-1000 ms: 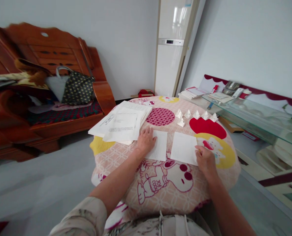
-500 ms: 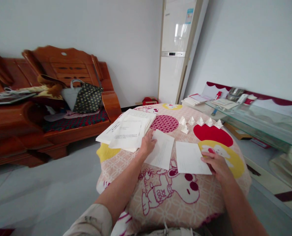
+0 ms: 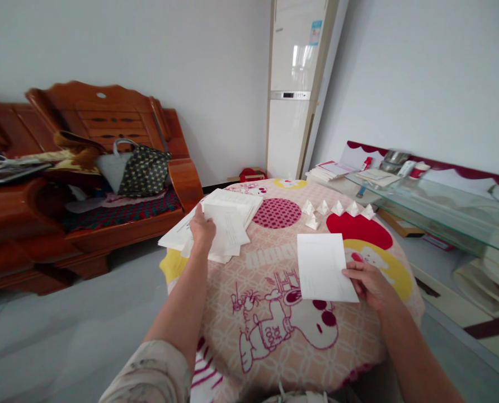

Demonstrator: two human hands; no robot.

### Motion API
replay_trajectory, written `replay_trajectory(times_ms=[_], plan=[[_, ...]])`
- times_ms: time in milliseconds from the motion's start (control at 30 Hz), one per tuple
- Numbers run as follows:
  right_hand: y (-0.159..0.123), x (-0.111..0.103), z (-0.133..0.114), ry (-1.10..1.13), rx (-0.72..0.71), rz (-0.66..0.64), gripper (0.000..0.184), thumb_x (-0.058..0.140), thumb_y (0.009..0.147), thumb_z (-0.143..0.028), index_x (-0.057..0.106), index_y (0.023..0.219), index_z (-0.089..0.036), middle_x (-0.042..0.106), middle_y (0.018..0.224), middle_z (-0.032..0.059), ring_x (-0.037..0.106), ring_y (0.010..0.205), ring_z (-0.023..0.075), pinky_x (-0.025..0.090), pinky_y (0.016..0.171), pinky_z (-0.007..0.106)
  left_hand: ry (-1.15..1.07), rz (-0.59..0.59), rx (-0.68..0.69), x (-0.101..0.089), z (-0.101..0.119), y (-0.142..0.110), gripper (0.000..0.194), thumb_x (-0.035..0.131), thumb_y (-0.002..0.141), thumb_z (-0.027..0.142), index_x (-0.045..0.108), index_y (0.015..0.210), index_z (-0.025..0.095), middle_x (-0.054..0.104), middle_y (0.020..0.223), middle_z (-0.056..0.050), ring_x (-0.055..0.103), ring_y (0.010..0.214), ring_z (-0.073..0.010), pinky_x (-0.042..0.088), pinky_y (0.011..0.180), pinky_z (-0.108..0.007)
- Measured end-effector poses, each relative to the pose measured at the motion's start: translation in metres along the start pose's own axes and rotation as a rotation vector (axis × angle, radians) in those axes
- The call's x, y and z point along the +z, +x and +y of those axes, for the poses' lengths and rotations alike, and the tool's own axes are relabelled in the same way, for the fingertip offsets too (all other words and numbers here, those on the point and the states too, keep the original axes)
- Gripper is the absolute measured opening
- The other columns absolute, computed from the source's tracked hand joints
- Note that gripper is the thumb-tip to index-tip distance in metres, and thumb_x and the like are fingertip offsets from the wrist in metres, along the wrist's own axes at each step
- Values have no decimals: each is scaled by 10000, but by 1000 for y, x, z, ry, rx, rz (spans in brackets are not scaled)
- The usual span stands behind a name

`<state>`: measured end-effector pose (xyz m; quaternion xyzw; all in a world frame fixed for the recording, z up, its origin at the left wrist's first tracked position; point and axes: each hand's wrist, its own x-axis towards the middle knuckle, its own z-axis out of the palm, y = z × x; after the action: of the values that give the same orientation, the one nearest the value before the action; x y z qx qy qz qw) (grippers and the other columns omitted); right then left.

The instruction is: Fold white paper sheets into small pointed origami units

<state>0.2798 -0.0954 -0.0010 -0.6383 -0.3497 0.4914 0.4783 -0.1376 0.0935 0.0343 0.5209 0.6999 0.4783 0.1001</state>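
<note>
On a round table under a pink cartoon-print cloth point(image 3: 274, 313), my left hand point(image 3: 202, 230) rests on a stack of white paper sheets point(image 3: 228, 215) at the far left and holds a half-sheet against it. My right hand point(image 3: 369, 282) pinches the lower right corner of a single white half-sheet point(image 3: 323, 266) that lies flat near the table's right side. Several small folded white paper shapes point(image 3: 337, 208) stand in a row at the far edge.
A carved wooden sofa point(image 3: 77, 184) with a dotted handbag point(image 3: 142, 170) stands at left. A tall white air conditioner point(image 3: 293, 84) fills the corner. A low glass shelf point(image 3: 434, 196) with booklets and cups runs along the right wall. Grey floor lies at left.
My left hand has carried the left half-sheet from the table's middle over to the paper stack. My right hand stays on the other half-sheet, which has shifted slightly.
</note>
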Motion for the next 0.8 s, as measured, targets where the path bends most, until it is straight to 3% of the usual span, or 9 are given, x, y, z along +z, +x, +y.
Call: replay_trajectory(times_ms=[133,200,267,333,433,533,667,800], plan=[[1,15,-12,77,-41,-45,298,824,536,-354,640,675,-165,481,352,-54,351,290,68,242,325,193,-83,46,210,8,12,-8,680,646,806,113,453,1457,88,406,1555,-217,310,1491,-345,260,1232,-522],[4,29,-22,143,-148,-12,291,840,514,-316,643,662,-162,605,461,-5,508,376,106,397,395,215,-228,-130,315,16,27,-19,611,646,881,278,473,1448,132,455,1527,-196,392,1449,-330,329,1194,-535],[10,43,-32,180,-238,55,290,847,522,-320,665,685,-164,683,562,30,636,500,166,519,514,270,-406,-414,417,23,45,-34,732,655,887,473,406,1506,172,447,1538,-190,440,1417,-340,408,1136,-542],[20,54,-38,172,-355,103,261,838,568,-321,685,715,-170,726,641,46,697,615,204,570,625,316,-461,-653,584,27,60,-51,1017,766,764,571,283,1575,193,323,1612,-200,353,1469,-370,364,1167,-555],[35,60,-34,39,-550,133,210,798,622,-293,730,780,-172,769,758,56,721,715,225,578,721,343,-411,-783,782,30,70,-77,1214,863,660,533,178,1610,215,202,1659,-180,223,1526,-361,230,1240,-547],[46,55,-18,-142,-657,80,157,768,652,-292,738,761,-183,785,861,75,734,792,253,587,757,366,-395,-809,834,36,64,-96,965,794,790,373,266,1589,246,321,1624,-145,314,1500,-318,272,1232,-531],[50,47,4,-279,-703,-49,98,725,712,-299,727,726,-203,792,951,107,748,887,269,604,804,387,-350,-927,932,46,48,-108,495,637,909,227,580,1401,240,537,1486,-123,524,1369,-250,424,1148,-452],[51,45,13,-469,-824,-87,84,684,787,-255,755,805,-215,780,1058,122,734,974,273,589,876,427,-268,-1036,1004,52,39,-114,333,569,948,193,690,1257,218,642,1369,-122,619,1265,-215,495,1069,-387]])
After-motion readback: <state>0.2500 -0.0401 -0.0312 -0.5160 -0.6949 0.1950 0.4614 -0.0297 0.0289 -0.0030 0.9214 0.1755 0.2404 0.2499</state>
